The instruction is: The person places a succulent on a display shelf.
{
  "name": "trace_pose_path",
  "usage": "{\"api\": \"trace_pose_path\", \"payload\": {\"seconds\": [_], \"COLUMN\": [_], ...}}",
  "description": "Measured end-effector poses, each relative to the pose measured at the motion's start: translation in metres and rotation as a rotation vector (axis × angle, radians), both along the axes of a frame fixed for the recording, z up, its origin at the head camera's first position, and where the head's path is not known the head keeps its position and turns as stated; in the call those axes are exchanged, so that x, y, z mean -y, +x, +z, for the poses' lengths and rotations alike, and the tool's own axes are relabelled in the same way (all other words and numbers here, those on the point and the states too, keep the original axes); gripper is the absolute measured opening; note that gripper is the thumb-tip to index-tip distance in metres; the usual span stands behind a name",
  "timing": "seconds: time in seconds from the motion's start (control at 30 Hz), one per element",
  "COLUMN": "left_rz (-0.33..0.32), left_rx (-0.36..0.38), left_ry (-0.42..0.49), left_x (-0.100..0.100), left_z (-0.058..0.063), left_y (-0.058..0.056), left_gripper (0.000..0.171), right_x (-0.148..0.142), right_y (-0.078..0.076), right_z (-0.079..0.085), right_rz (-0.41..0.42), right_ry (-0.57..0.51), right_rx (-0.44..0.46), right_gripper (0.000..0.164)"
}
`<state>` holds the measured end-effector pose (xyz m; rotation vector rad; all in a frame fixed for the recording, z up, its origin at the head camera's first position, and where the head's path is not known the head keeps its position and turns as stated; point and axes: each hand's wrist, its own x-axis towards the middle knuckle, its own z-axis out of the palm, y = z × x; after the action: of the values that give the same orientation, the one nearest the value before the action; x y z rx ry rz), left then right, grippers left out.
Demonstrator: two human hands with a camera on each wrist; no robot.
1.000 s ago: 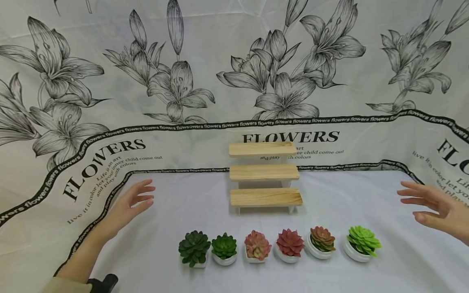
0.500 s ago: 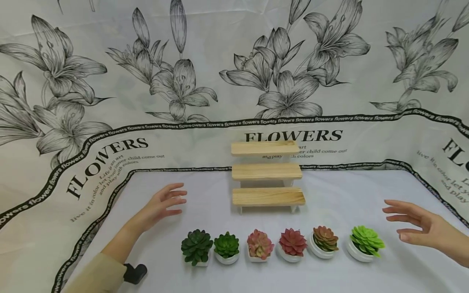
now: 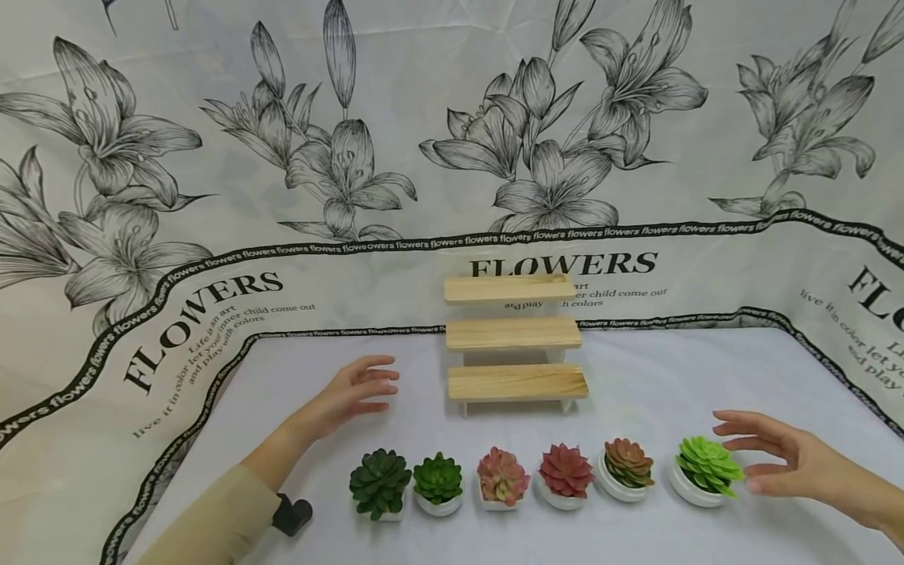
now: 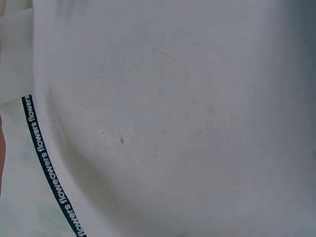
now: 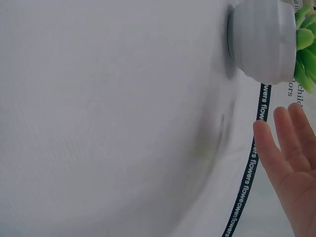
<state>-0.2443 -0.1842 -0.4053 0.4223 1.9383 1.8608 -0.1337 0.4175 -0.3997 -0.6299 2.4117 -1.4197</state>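
Standing beside the empty, relaxed right hand (image 3: pixel 794 463), the lime-green succulent (image 3: pixel 709 463) seemed light, best gripped by its stiff pot (image 3: pixel 694 490); left hand (image 3: pixel 346 399) likewise empty, relaxed.

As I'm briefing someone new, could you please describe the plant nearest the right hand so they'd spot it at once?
Find the three-tier wooden stand, then the row of six potted succulents in front of it. Go to the row's right end, beside the right hand. The plant there, in a round white pot, is the only bright lime-green one.
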Motion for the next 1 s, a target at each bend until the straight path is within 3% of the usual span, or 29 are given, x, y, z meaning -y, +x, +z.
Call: {"api": "trace_pose_path", "payload": {"seconds": [0.17, 0.27, 0.43, 0.57, 0.73, 1.0], "left_rz": [-0.114, -0.149, -0.135, -0.091, -0.093, -0.091], "left_rx": [0.044, 0.074, 0.115, 0.115, 0.116, 0.120], "left_ry": [-0.029, -0.008, 0.001, -0.006, -0.007, -0.012], "left_x": [-0.011, -0.018, -0.028, -0.033, -0.038, -0.052], "left_z": [0.000, 0.000, -0.001, 0.010, 0.027, 0.039], "left_y": [-0.009, -0.016, -0.023, -0.028, -0.038, -0.054], "left_gripper": [0.056, 0.055, 0.054, 0.053, 0.051, 0.049], "right_x": [0.000, 0.000, -0.001, -0.001, 0.000, 0.001], "right_y": [-0.002, -0.003, -0.006, -0.009, -0.009, -0.007], "right_z": [-0.005, -0.006, -0.007, -0.009, -0.011, -0.014], "right_rz": [-0.003, -0.029, -0.039, -0.038, -0.034, -0.034], "right_ry": [0.003, 0.029, 0.039, 0.048, 0.031, 0.024], "right_rx": [0.097, 0.151, 0.230, 0.266, 0.280, 0.261], "right_gripper": [0.066, 0.064, 0.062, 0.061, 0.061, 0.060]}}
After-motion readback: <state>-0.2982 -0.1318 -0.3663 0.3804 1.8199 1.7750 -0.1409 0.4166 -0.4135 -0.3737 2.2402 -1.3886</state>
